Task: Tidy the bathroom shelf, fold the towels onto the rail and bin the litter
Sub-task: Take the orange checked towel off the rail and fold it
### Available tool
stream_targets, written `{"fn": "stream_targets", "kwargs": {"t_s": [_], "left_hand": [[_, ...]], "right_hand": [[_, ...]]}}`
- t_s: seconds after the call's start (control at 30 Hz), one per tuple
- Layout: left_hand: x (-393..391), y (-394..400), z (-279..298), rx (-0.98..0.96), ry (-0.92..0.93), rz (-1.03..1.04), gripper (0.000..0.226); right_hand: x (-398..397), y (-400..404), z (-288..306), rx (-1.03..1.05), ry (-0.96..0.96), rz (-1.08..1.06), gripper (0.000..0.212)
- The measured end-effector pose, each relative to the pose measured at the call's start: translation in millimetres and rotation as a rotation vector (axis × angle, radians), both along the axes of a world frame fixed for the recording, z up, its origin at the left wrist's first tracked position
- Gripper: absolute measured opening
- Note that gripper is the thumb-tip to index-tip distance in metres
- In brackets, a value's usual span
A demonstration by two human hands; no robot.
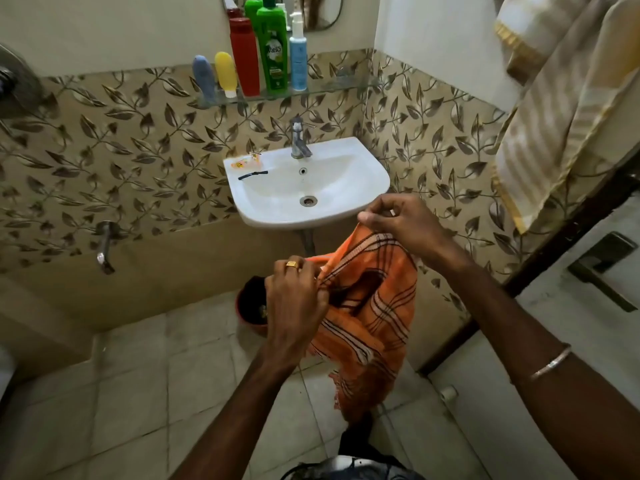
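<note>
An orange checked towel (374, 306) hangs in front of me, below the sink. My right hand (401, 220) pinches its upper edge up high. Lower and to the left, my left hand (294, 292) grips another part of the edge. On the glass shelf (332, 87) stand a blue tube (204, 77), a yellow tube (225, 73), a red bottle (244, 55), a green bottle (273, 50) and a light blue pump bottle (298, 57). A cream towel with gold stripes (561, 109) hangs at the upper right. A red bin (250, 306) sits on the floor, partly hidden behind my left hand.
The white sink (343, 188) carries an orange wrapper (246, 162) and a black razor (252, 174) on its left rim, with a tap (298, 140) at the back. A wall tap (104, 247) sticks out at the left. A door with a handle (602, 271) is at right.
</note>
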State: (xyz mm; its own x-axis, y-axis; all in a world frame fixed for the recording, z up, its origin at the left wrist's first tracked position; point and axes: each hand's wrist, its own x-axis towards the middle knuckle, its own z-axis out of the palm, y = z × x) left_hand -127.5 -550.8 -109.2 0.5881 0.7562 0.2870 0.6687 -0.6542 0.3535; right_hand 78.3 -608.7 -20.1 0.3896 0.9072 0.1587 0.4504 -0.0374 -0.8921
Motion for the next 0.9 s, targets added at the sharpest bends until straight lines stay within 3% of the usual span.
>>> {"fn": "stream_targets", "kwargs": {"t_s": [0.07, 0.17, 0.23, 0.33, 0.43, 0.53, 0.6, 0.73, 0.8, 0.83, 0.9], "left_hand": [[-6, 2, -7, -0.053, 0.011, 0.051, 0.032], [-15, 8, -18, -0.255, -0.11, 0.109, 0.02], [-21, 13, -24, -0.287, -0.173, 0.158, 0.016], [-24, 19, -22, -0.369, -0.388, 0.199, 0.014], [-20, 24, -9, -0.482, -0.623, 0.132, 0.01], [-16, 25, 8, -0.505, -0.729, 0.055, 0.006], [-15, 23, 20, -0.547, -0.741, -0.02, 0.007], [-15, 15, 32, -0.631, -0.685, -0.173, 0.021], [-14, 7, 32, -0.711, -0.623, -0.246, 0.027], [-13, 4, 30, -0.724, -0.566, -0.281, 0.027], [-10, -4, 22, -0.693, -0.441, -0.347, 0.025]], "right_hand": [[6, -3, -2, 0.038, 0.041, -0.05, 0.015], [18, -10, -4, 0.039, 0.095, -0.11, 0.016], [27, -15, -7, 0.023, 0.127, -0.141, 0.016], [38, -22, -18, -0.021, 0.149, -0.186, 0.016], [45, -31, -36, -0.166, 0.11, -0.14, 0.019], [47, -39, -61, -0.337, -0.015, -0.001, 0.019], [44, -45, -78, -0.444, -0.104, 0.093, 0.024], [33, -59, -107, -0.61, -0.104, 0.217, 0.006], [20, -65, -113, -0.573, -0.027, 0.277, 0.013], [10, -67, -114, -0.508, 0.059, 0.307, 0.011], [-16, -69, -112, -0.325, 0.258, 0.361, 0.027]]}}
